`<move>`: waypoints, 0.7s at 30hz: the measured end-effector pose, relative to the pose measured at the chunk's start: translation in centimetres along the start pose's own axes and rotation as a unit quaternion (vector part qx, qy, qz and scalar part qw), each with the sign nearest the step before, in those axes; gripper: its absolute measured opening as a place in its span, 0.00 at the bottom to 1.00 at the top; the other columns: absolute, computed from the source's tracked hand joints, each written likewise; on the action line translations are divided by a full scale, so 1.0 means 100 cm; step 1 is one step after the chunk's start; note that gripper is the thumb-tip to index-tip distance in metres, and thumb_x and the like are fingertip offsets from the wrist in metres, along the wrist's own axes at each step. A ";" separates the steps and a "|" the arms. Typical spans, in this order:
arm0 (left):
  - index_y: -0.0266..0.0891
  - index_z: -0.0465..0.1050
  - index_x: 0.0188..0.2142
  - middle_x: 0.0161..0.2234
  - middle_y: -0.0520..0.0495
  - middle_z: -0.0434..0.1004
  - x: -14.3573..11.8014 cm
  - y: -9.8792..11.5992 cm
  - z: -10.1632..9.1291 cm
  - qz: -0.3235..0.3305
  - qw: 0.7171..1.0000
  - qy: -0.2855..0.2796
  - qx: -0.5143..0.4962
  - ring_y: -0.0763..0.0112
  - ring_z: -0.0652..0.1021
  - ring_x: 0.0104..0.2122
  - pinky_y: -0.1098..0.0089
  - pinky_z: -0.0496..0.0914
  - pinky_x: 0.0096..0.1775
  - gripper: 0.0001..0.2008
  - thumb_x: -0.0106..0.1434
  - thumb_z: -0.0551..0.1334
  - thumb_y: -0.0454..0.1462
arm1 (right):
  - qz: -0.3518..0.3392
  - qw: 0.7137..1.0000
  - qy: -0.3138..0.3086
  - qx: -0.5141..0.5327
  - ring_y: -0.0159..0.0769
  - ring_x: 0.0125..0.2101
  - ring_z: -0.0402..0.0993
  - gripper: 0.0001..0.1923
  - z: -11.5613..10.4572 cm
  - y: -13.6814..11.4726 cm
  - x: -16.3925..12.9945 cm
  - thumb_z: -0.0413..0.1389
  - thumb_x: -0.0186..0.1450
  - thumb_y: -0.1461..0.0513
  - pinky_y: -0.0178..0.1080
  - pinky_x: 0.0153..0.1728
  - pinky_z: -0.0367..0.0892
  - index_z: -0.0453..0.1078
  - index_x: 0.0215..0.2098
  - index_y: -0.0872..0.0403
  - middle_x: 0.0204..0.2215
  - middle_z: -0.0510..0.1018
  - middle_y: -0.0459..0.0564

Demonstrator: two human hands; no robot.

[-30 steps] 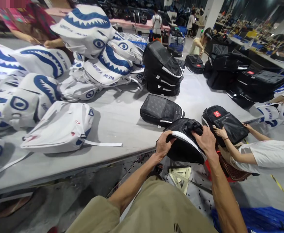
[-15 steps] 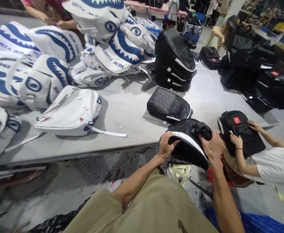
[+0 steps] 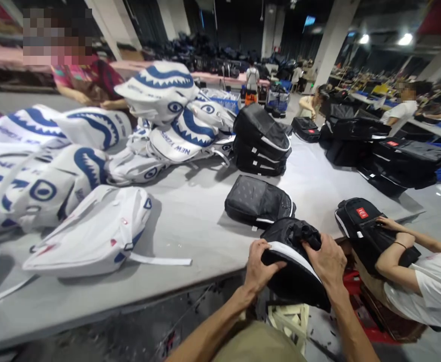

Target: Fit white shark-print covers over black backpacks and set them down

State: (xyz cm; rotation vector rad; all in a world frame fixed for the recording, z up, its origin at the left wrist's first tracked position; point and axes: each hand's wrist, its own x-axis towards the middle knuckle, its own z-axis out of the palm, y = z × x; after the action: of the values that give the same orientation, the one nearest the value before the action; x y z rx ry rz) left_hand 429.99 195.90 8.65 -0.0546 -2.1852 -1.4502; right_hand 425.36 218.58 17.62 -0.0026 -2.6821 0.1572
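I hold a black backpack with white trim [image 3: 293, 264] at the near edge of the grey table [image 3: 190, 211]. My left hand [image 3: 260, 264] grips its left side by the white edge. My right hand [image 3: 328, 261] clamps its top right, next to the bunched black fabric. Just beyond it another black backpack [image 3: 260, 202] lies flat on the table. To my right a person in a white shirt [image 3: 420, 284] handles a black backpack with a red label [image 3: 363, 226].
White backpacks with blue shark prints [image 3: 92, 234] cover the left of the table. A stack of black backpacks [image 3: 261, 141] stands at mid table, more black ones [image 3: 397, 151] at the right. A pale stool [image 3: 290, 322] and a red basket [image 3: 356, 286] stand below. Another person [image 3: 88, 83] works at the far left.
The view has tilted upward, showing more of the hall. My hands keep their grip on the black backpack. The person at the right has pulled the red-label backpack closer to the body.
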 end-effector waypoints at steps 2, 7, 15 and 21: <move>0.44 0.77 0.49 0.53 0.42 0.79 0.007 0.006 -0.006 -0.001 1.000 -0.014 0.023 0.51 0.82 0.54 0.50 0.81 0.56 0.31 0.50 0.87 0.40 | -0.007 1.000 0.007 -0.009 0.49 0.39 0.79 0.18 0.005 -0.016 0.005 0.59 0.77 0.44 0.45 0.42 0.63 0.73 0.44 0.50 0.37 0.82 0.54; 0.45 0.77 0.50 0.47 0.41 0.83 0.021 0.024 -0.017 0.055 0.973 -0.147 0.171 0.47 0.81 0.49 0.48 0.77 0.52 0.20 0.62 0.79 0.40 | -0.007 0.999 0.008 -0.035 0.48 0.38 0.80 0.16 0.010 -0.062 0.012 0.61 0.78 0.47 0.45 0.41 0.61 0.70 0.43 0.50 0.36 0.82 0.53; 0.38 0.72 0.67 0.38 0.42 0.86 0.040 0.013 -0.052 0.288 0.779 -0.493 0.259 0.56 0.84 0.38 0.58 0.73 0.44 0.20 0.78 0.58 0.33 | -0.040 0.996 -0.052 -0.052 0.45 0.38 0.80 0.19 0.020 -0.072 0.072 0.64 0.77 0.45 0.43 0.37 0.54 0.72 0.43 0.51 0.37 0.83 0.51; 0.42 0.68 0.73 0.36 0.45 0.87 -0.038 -0.097 -0.120 0.350 0.720 -0.534 0.273 0.58 0.83 0.34 0.60 0.78 0.47 0.31 0.72 0.63 0.30 | 0.012 0.994 -0.097 -0.057 0.39 0.35 0.77 0.21 0.067 -0.029 0.120 0.59 0.81 0.46 0.42 0.35 0.46 0.76 0.46 0.57 0.41 0.85 0.55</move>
State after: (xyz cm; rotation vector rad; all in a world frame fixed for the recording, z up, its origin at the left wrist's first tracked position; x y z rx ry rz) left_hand 435.02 182.20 2.37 -1.6641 -2.7797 -0.2093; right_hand 411.73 215.27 17.21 -0.0593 -2.8814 0.0120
